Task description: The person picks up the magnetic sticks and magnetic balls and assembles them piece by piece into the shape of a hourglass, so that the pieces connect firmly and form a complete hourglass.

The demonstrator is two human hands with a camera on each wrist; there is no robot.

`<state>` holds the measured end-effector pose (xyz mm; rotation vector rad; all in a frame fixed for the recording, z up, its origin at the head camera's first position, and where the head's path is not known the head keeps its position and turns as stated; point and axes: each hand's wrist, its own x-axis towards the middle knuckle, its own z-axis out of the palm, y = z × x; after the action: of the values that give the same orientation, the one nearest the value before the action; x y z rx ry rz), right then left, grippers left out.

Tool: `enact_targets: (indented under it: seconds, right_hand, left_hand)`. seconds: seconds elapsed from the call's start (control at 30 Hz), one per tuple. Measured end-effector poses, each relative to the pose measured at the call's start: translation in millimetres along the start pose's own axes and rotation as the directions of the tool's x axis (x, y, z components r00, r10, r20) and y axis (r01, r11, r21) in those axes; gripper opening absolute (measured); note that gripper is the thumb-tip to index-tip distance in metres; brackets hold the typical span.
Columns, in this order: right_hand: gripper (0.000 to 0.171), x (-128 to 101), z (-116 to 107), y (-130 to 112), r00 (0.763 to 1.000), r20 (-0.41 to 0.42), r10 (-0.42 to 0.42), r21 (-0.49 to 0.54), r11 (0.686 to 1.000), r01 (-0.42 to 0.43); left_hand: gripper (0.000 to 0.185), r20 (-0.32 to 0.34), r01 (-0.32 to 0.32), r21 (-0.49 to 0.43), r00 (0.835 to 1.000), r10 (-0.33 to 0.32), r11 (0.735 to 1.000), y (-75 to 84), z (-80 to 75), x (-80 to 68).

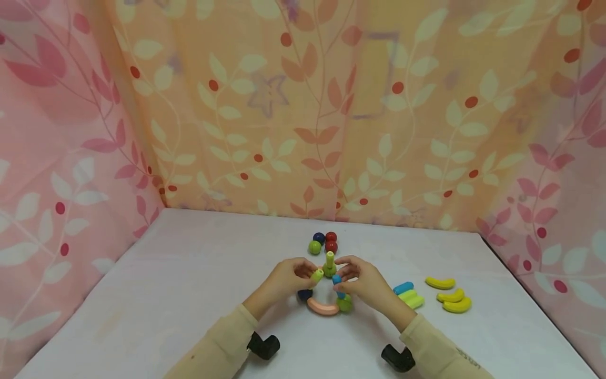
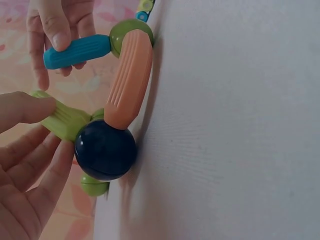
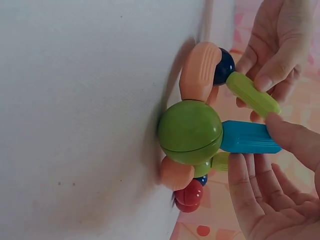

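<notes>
Toy build, near the middle of the desk toward its front edge: a curved orange piece [image 1: 323, 307] lies flat on the desk, a dark blue ball [image 2: 105, 150] at its left end, a green ball [image 3: 190, 132] at its right end.

Lime-green stick [image 3: 252, 93]: one end against the dark blue ball, tilted up and inward; pinched between thumb and fingers of the left hand [image 1: 286, 280].

Blue stick [image 2: 76, 51]: one end against the green ball, tilted up and inward; pinched by thumb and fingers of the right hand [image 1: 363, 282]. The free ends of the two sticks are close together but apart.

Green upright stick on a green ball [image 1: 329, 265]: stands just behind the hands.

Four loose balls, just behind that, toward the back edge: dark blue [image 1: 319, 238], red [image 1: 331, 237], green [image 1: 314, 247], red [image 1: 331, 246], clustered and touching.

Three straight sticks, just right of the right hand: one blue [image 1: 403, 288], two lime-green [image 1: 411, 298], lying side by side.

Three yellow curved pieces [image 1: 448, 296]: further toward the right edge, near one another.

Desk [image 1: 165, 295]: pale surface, with leaf-patterned cloth [image 1: 303, 105] hung along its back and sides.

Wrist-worn cameras: black mounts [image 1: 264, 346] under both beige sleeves.
</notes>
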<state>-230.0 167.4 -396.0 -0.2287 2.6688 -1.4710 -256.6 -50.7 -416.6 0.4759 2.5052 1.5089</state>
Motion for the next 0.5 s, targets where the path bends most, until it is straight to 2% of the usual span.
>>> enact_targets:
  seconds: [0.23, 0.5]
  right_hand:
    - [0.078, 5.7, -1.6, -2.7, 1.000, 0.000, 0.004, -0.033, 0.999, -0.004]
    - [0.084, 6.9, 1.9, -4.3, 0.999, 0.041, 0.006, -0.023, 1.000, -0.005]
  left_hand:
    - [0.050, 0.009, 0.011, 0.038, 1.000, -0.012, 0.999, 6.2, 2.1, 5.3]
    - [0.064, 0.049, 0.002, 0.064, 0.999, -0.006, 0.998, 6.3, 3.7, 6.4]
